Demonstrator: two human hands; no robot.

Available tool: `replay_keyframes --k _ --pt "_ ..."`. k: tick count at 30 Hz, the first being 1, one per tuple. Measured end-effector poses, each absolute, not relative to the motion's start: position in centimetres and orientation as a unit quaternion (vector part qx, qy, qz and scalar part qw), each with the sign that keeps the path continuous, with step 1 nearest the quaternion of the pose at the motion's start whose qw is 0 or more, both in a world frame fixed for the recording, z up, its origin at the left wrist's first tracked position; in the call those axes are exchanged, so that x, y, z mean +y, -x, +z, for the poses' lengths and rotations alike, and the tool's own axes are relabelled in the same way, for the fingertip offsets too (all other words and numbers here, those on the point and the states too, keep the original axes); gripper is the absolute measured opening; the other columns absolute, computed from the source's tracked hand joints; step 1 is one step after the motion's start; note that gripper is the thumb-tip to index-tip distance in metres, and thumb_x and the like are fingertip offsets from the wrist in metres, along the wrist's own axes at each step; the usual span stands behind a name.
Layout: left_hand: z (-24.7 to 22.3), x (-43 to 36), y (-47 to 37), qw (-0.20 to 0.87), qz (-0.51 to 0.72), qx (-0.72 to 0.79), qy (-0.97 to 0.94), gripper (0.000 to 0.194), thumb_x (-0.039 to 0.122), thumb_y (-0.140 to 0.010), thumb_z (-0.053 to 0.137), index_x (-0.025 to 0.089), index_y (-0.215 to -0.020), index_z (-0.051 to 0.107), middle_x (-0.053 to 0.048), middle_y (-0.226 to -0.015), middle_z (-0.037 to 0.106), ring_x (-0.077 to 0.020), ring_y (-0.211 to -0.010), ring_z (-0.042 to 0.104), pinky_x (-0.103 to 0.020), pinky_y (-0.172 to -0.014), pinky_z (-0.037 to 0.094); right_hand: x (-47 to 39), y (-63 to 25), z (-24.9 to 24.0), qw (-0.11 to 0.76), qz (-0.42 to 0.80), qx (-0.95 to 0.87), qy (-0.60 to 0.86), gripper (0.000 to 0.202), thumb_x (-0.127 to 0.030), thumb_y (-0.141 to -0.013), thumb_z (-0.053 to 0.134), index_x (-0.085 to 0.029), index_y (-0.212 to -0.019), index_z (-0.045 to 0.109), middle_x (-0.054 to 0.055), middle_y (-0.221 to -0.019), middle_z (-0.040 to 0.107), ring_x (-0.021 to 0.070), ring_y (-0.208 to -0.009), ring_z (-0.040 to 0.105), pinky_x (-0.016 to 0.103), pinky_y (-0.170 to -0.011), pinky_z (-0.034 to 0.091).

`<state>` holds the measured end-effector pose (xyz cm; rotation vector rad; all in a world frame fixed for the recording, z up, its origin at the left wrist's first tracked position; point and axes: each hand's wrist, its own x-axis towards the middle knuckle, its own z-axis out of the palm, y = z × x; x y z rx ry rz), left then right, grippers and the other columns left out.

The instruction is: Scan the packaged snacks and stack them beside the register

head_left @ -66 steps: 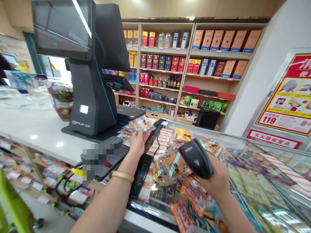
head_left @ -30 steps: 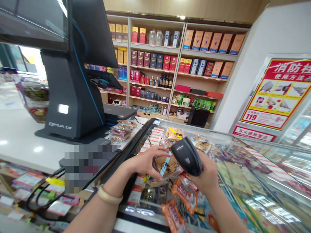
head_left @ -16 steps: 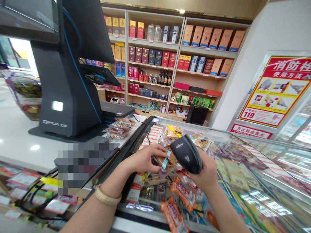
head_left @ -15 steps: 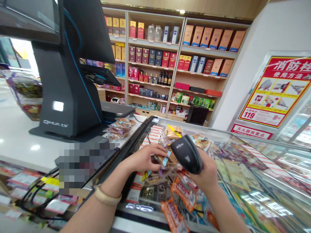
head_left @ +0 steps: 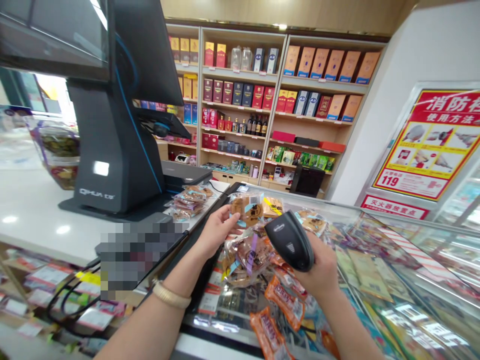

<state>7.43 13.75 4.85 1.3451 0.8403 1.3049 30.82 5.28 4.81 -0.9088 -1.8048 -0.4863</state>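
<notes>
Left hand (head_left: 215, 231) fingers (head_left: 224, 215) pinched on the near edge of a clear snack packet (head_left: 248, 209), lifted above the glass counter (head_left: 375, 280), barcode up. Right hand (head_left: 320, 272) clenched round a black scanner (head_left: 289, 240), just right of the packet, apart from it. Below, loose packets (head_left: 262, 270) heaped to the counter's near edge. Left, a register stand (head_left: 112, 150); more packets (head_left: 187, 200) beside its base.
</notes>
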Motion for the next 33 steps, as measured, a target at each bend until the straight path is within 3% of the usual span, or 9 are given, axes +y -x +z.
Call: replay_keyframes --k 6,15,21,24,29,33 --pt "4.5 13.8 -7.9 0.517 0.575 0.302 -0.558 0.045 0.042 -0.070 0.074 0.018 -0.105 0.060 -0.008 -0.110 0.070 -0.0189 -0.084 0.069 -0.030 -0.071 0.057 5.3 -30.8 4.7 0.501 -0.182 -0.747 0.398 0.009 -0.027 -0.079 0.060 -0.020 -0.086 0.059 0.002 -0.070 0.062 0.0172 -0.061 0.059 0.027 -0.055 0.044" --pt "4.8 13.4 -8.1 0.520 0.573 0.296 -0.559 0.047 0.041 -0.070 0.075 0.016 -0.108 0.060 -0.010 -0.110 0.070 -0.0210 -0.088 0.068 -0.032 -0.072 0.058 5.6 -30.9 4.4 0.480 -0.157 -0.737 0.450 0.021 -0.023 -0.077 0.055 -0.020 -0.097 0.062 0.006 -0.083 0.069 0.0220 -0.076 0.065 0.029 -0.062 0.049" --pt "4.8 13.4 -8.2 0.539 0.584 0.298 -0.528 0.046 0.038 -0.069 0.076 0.016 -0.107 0.062 -0.009 -0.105 0.071 -0.0207 -0.084 0.070 -0.031 -0.070 0.058 5.5 -30.9 4.5 0.482 -0.169 -0.737 0.442 0.017 -0.022 -0.076 0.054 -0.020 -0.091 0.061 0.005 -0.079 0.068 0.0206 -0.070 0.065 0.028 -0.059 0.049" --pt "4.8 13.9 -8.0 0.560 0.625 0.307 -0.449 0.037 0.031 -0.073 0.075 0.016 -0.103 0.061 -0.006 -0.093 0.073 -0.0175 -0.075 0.071 -0.030 -0.070 0.059 5.5 -31.0 4.4 0.487 -0.178 -0.740 0.429 0.017 -0.024 -0.076 0.056 -0.020 -0.092 0.061 0.005 -0.078 0.068 0.0200 -0.067 0.064 0.028 -0.057 0.048" --pt "5.7 15.9 -6.3 0.554 0.728 0.315 -0.253 0.005 0.013 -0.086 0.060 0.014 -0.091 0.059 -0.005 -0.085 0.071 -0.0132 -0.071 0.071 -0.025 -0.071 0.060 5.7 -31.2 4.1 0.489 -0.194 -0.742 0.415 0.015 -0.024 -0.077 0.057 -0.019 -0.090 0.061 0.005 -0.077 0.068 0.0202 -0.067 0.065 0.028 -0.057 0.049" --pt "7.4 17.8 -4.6 0.539 0.774 0.307 -0.127 0.013 0.004 -0.089 0.051 0.013 -0.082 0.057 -0.004 -0.074 0.068 -0.0124 -0.072 0.070 -0.026 -0.075 0.060 5.6 -31.0 4.2 0.489 -0.186 -0.748 0.408 0.011 -0.026 -0.078 0.058 -0.020 -0.087 0.060 0.004 -0.075 0.067 0.0197 -0.065 0.064 0.028 -0.055 0.048"
